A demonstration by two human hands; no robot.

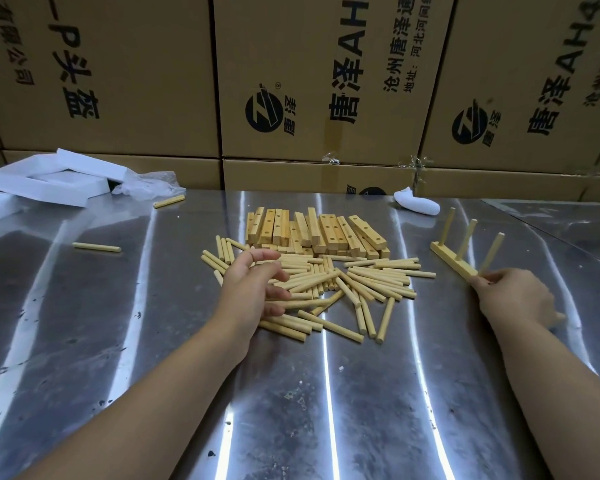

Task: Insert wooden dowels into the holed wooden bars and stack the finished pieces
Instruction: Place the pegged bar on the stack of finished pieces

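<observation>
My left hand [257,289] hangs over the near-left edge of the pile of pale round wooden dowels [347,282]. Its fingers are loosely curled, and as far as I can see they grip nothing. My right hand [513,296] pinches the near end of the finished piece [452,259], a pale wooden bar lying flat out to the right with three dowels standing upright in it. Behind the loose pile, touching it, sits the heap of short holed wooden bars [312,233], none with dowels in yet.

I hold that bar only by its tip, so I think a careless lift could twist it and shake a loosely seated dowel out. The round dowels lie criss-crossed, so a clumsy grab could send some rolling across the slick metal. No stack has been started beside the finished piece, and upright pegs may make one wobbly.

The shiny sheet-metal table [291,393] is streaked with glare and speckled with dark spots. A stray dowel [96,247] lies well off to the left, and a second stray dowel [168,201] lies farther back. White foam pieces [49,181] and crumpled clear plastic [146,185] sit at the far left. A small white object [417,202] lies near the back edge, below the brown cardboard boxes [309,81], which carry black printing.
</observation>
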